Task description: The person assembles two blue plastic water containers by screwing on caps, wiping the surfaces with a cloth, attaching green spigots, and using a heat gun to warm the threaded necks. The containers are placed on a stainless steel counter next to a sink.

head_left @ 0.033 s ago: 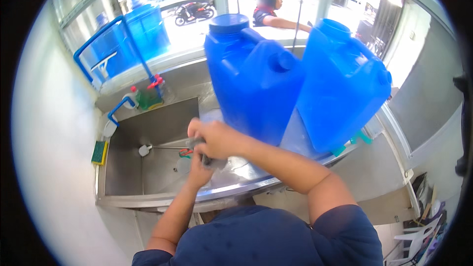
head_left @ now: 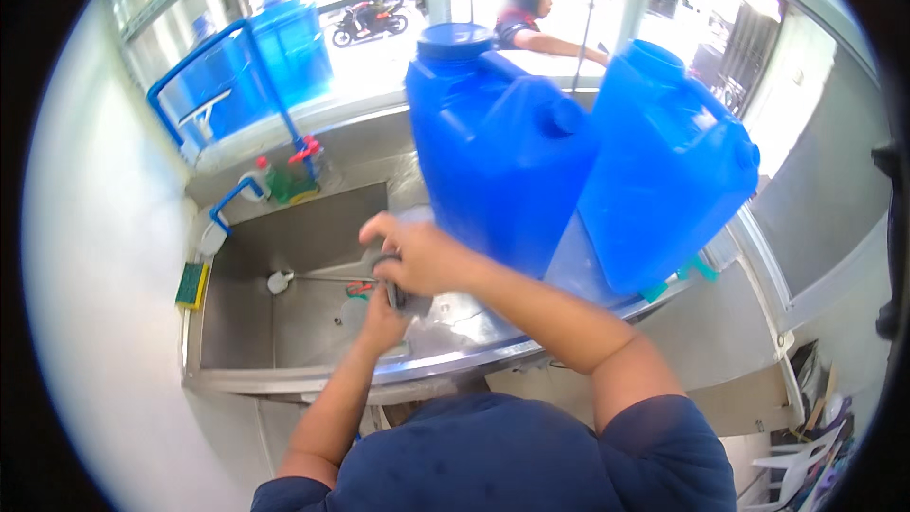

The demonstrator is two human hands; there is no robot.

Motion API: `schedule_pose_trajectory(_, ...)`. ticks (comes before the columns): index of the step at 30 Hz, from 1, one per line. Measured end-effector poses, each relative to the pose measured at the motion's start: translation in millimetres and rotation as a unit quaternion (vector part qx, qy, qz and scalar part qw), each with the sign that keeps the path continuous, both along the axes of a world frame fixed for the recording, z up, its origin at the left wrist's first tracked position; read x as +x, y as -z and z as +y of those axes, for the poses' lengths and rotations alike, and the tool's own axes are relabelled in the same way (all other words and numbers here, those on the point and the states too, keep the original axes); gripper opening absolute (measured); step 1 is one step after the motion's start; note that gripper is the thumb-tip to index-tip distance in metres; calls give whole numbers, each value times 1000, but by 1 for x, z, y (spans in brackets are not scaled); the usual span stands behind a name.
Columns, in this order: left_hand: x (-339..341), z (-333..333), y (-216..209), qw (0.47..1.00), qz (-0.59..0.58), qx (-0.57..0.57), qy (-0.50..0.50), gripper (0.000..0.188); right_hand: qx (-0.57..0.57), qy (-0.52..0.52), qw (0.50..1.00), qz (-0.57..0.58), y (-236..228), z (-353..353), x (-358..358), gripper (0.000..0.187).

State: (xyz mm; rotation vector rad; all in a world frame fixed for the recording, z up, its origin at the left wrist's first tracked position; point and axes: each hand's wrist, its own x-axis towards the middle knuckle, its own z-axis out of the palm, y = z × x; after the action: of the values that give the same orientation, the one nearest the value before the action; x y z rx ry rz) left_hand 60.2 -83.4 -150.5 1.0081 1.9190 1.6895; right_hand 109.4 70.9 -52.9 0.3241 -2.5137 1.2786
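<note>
Above the right part of the steel sink [head_left: 294,381], my two hands meet on a small dark grey, ring-like object [head_left: 395,296]; its exact kind is blurred. My left hand [head_left: 383,324] grips it from below. From above, my right hand [head_left: 428,258] curls over the same piece, with the forefinger sticking out to the left. Just beyond my right hand, a blue water jug [head_left: 493,171] with a dark blue lid stands on the steel counter. To its right is a second blue jug [head_left: 649,180], its wide top seemingly without a lid.
A long-handled brush [head_left: 282,281] and a red-and-green item [head_left: 358,290] lie in the sink. Blue pipes with a red-handled tap [head_left: 306,148], a green bottle [head_left: 279,182] and a sponge [head_left: 192,285] line its edges. A person [head_left: 527,14] in a helmet is outside the window.
My right hand's forefinger sticks out a little farther from the dark object, and its fingers look more spread. The whole view has shifted slightly.
</note>
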Motion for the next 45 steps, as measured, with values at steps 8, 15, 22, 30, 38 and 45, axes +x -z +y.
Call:
schedule_pose_trajectory(8, -83, -35, 16, 884, -380, 271, -6, 49, -346, 173, 890, -243, 80, -33, -31, 31)
schedule_pose_trajectory(15, -89, -51, 25, 846, -491, 203, 30, 69, -524, 62, 765, -370, 105, -83, -50, 37)
schedule_pose_trajectory(22, -100, -118, 11, 898, 430, -15, 90, 112, -517, -23, 696, -498, 101, -76, -74, 17)
schedule_pose_trajectory(30, -151, -128, 29, 808, 577, -98, 68, 67, -278, -177, 792, -514, 94, -98, -110, 25)
schedule_pose_trajectory(38, -171, -106, 70, 934, 183, -296, 82, 20, 415, 30, 867, -275, 120, -135, -150, 20)
schedule_pose_trajectory(45, -205, -131, 79, 918, -220, -312, 110, 45, 371, -7, 918, -139, 138, -136, -157, 25)
